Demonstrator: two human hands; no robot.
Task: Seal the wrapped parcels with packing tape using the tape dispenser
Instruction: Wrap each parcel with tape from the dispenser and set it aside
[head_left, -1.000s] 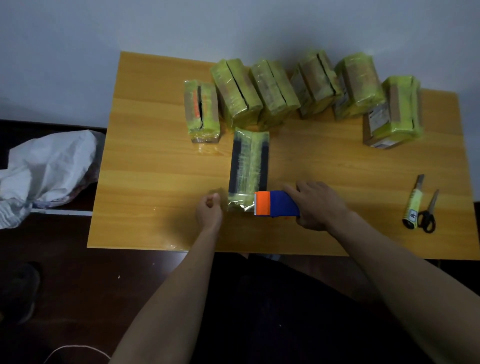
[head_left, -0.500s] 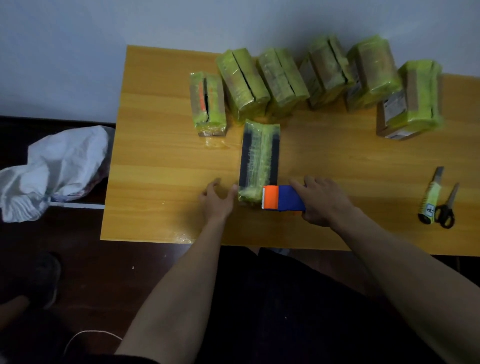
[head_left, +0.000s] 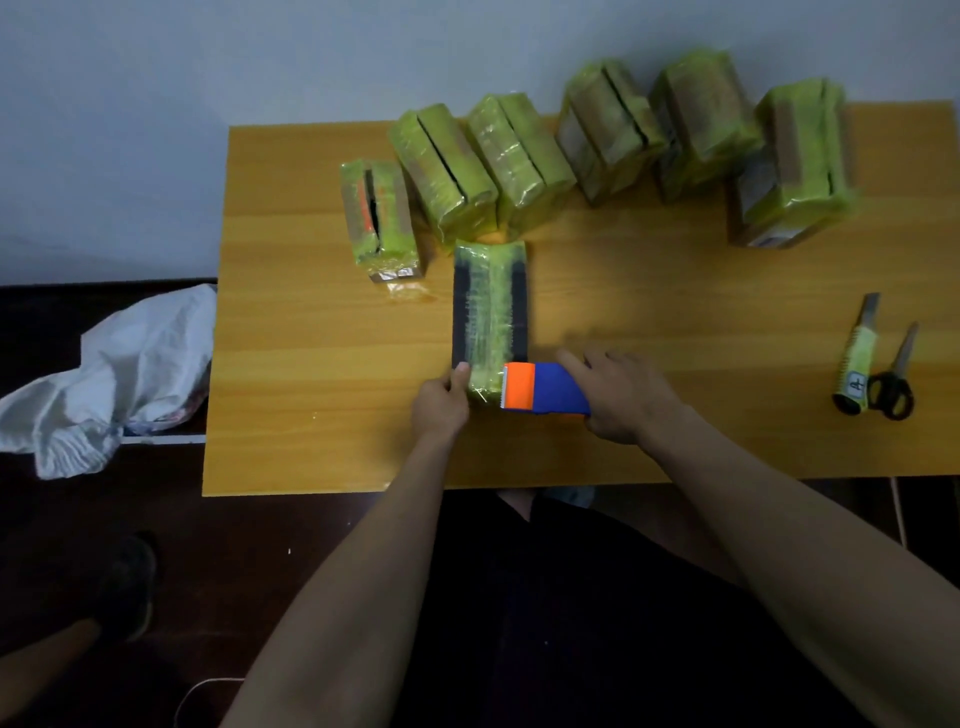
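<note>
A parcel (head_left: 490, 312) wrapped in yellow-green film with two dark stripes lies lengthwise in the middle of the wooden table (head_left: 311, 364). My left hand (head_left: 441, 402) holds its near left corner, thumb up against the side. My right hand (head_left: 621, 395) grips the blue and orange tape dispenser (head_left: 540, 388), whose orange toothed end sits against the parcel's near right end. Clear tape covers that near end.
Several more yellow-green wrapped parcels (head_left: 519, 156) stand in a row along the table's far edge. A yellow-handled knife (head_left: 857, 358) and black scissors (head_left: 896, 379) lie at the right. A white sack (head_left: 119, 374) lies to the left of the table.
My left hand went from a loose fist beside the parcel to holding its near left corner. The dispenser stayed at the parcel's near end. The head camera shifted.
</note>
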